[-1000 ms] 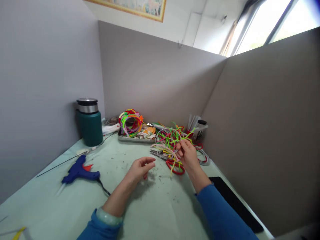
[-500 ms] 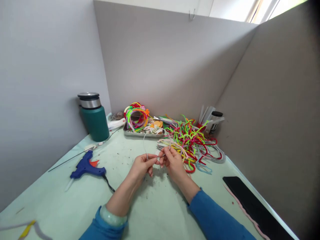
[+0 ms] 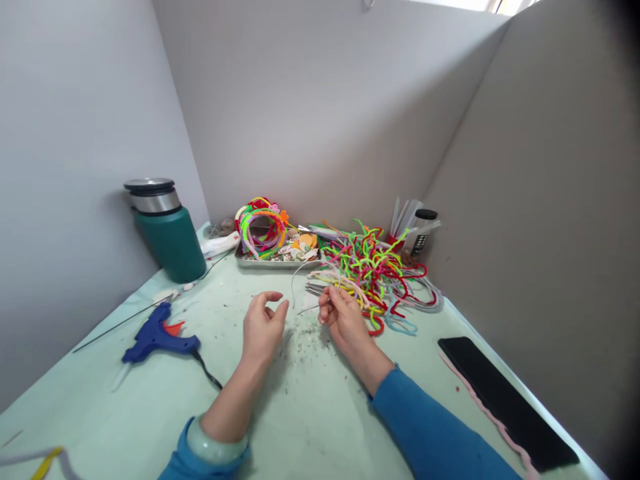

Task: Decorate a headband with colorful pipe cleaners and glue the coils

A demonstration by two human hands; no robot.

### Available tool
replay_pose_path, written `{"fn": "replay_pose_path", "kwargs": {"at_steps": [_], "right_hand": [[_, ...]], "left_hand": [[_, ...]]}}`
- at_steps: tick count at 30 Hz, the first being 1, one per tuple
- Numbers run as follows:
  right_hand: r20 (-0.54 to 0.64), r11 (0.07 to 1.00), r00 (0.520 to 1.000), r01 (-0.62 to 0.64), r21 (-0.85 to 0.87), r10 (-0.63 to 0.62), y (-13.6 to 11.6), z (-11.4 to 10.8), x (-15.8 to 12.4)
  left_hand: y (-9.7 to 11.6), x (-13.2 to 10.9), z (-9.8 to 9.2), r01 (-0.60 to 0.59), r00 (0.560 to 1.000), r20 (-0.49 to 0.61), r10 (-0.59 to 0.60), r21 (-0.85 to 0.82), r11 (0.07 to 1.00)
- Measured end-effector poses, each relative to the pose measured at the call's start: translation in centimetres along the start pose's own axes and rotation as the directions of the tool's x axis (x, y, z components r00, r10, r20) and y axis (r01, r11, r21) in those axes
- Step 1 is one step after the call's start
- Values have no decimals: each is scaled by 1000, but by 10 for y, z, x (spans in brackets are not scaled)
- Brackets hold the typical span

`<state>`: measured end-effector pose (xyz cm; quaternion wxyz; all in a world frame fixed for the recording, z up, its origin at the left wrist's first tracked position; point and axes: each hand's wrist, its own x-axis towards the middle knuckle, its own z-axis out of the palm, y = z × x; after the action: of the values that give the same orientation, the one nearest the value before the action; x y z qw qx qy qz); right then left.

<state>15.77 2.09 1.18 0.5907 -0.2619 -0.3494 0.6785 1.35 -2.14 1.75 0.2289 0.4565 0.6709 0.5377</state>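
My right hand [image 3: 345, 322] is closed in a pinch on a thin pale strand [image 3: 294, 279], which looks like a wire or a bare pipe cleaner. The strand arches up and over to the left, and its far end hangs loose. A short, darker straight end [image 3: 310, 309] juts left from the same fingertips. Apart from it, to the left, my left hand [image 3: 263, 327] holds nothing, its thumb and fingers spread in a curve. Behind my right hand lie several metal-tipped tools [image 3: 314, 289] and a heap of coloured pipe cleaners [image 3: 370, 263].
A blue glue gun [image 3: 159, 333] lies at left, with a green bottle [image 3: 173, 243] behind it. At the back, a metal tray [image 3: 277, 264] carries coloured rings [image 3: 261, 230] and small cut pieces. A black flat object [image 3: 500, 393] lies at right. Dark bits dot the green tabletop.
My left hand has let go of the strand and drawn back to the left, its fingers opening. My right hand keeps hold of it. The view has tilted down slightly.
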Motion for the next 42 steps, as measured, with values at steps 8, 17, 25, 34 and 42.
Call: {"fn": "replay_pose_path", "kwargs": {"at_steps": [8,17,25,34,42], "right_hand": [[81,992,995,68,-104,-59,5,3,-3],[60,990,994,95,-103,-89,1,1,-1],[13,988,994,106,-110,-105,-2,0,0],[-12,981,986,163,-103,-166,-5,-2,3],[-64,984,982,174,-38,-176,-12,-10,9]], "left_hand": [[7,-9,7,-273,919,331,212,149,950],[3,-5,7,44,949,309,-58,52,998],[-2,-2,6,53,954,291,-71,70,996],[5,-1,-2,15,975,219,-35,93,996],[5,2,-7,90,986,135,-103,93,992]]}}
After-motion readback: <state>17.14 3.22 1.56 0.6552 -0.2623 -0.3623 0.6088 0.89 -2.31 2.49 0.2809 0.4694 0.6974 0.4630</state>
